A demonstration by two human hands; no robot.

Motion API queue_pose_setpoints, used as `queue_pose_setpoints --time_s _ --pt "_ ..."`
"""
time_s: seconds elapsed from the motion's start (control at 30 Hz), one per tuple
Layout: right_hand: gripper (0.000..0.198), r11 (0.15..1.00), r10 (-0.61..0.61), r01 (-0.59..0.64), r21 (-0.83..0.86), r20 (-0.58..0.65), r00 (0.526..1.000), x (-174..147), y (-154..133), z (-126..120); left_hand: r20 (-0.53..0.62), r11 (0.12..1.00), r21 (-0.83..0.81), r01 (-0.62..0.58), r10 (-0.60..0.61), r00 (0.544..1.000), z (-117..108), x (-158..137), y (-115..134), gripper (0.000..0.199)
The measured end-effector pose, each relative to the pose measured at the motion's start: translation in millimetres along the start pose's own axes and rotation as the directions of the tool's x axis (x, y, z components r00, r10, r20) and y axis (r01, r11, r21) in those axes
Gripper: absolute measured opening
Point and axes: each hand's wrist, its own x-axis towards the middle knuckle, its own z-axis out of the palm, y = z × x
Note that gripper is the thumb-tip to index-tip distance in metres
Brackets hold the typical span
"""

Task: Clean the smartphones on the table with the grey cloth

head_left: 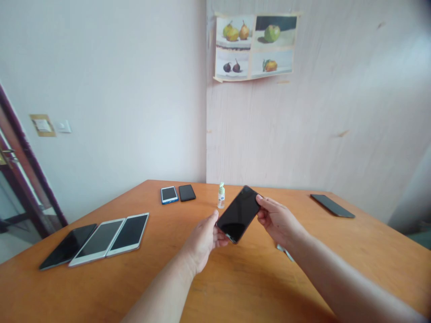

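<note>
A black smartphone (238,215) is held tilted above the table, its dark glossy screen facing me. My left hand (204,240) grips its lower left corner, thumb on the near edge and fingers beneath. At the upper right edge, my right hand (274,217) pinches it between thumb and fingers. Just behind the phone stands a small spray bottle (221,199) with a pale green top. Under my right forearm a small pale item (285,252) lies on the table, mostly hidden, so its kind is unclear.
On the wooden table (161,282), a black tablet (69,246) and two white tablets (97,242) lie at the left. Farther back are a blue-edged white phone (169,194) and a black phone (187,193). A flat dark device (332,205) lies at the right. A wall (151,112) stands behind.
</note>
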Motion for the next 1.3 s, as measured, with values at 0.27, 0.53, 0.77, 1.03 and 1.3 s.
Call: queue_pose_setpoints --time_s 0.27,0.53,0.77,1.03,1.3 --pt "0.024 0.995 0.04 -0.037 0.088 -0.039 0.998 9.7 3.1 -9.5 0.034 0.995 -0.091 -0.051 0.054 0.998 4.7 -3.8 7.2 0.039" --pt "0.025 0.998 -0.061 0.061 0.01 0.03 0.998 3.2 1.4 -3.1 -0.018 0.977 0.146 -0.153 0.158 0.987 2.8 -6.2 2.5 0.03" --pt "0.025 0.997 -0.012 0.015 0.076 -0.043 0.999 9.3 4.4 -8.6 0.02 0.995 0.033 -0.097 0.096 0.995 4.0 -4.0 0.4 0.031" --pt "0.023 0.996 -0.032 0.036 0.083 -0.053 0.998 13.1 5.4 -12.0 0.057 0.984 0.165 -0.066 0.058 0.997 8.5 -9.3 3.3 0.03" --pt "0.025 0.998 -0.056 0.055 0.034 0.01 0.998 4.7 4.6 -4.8 -0.005 0.959 0.253 -0.13 0.136 0.991 10.3 -10.4 2.7 0.031"
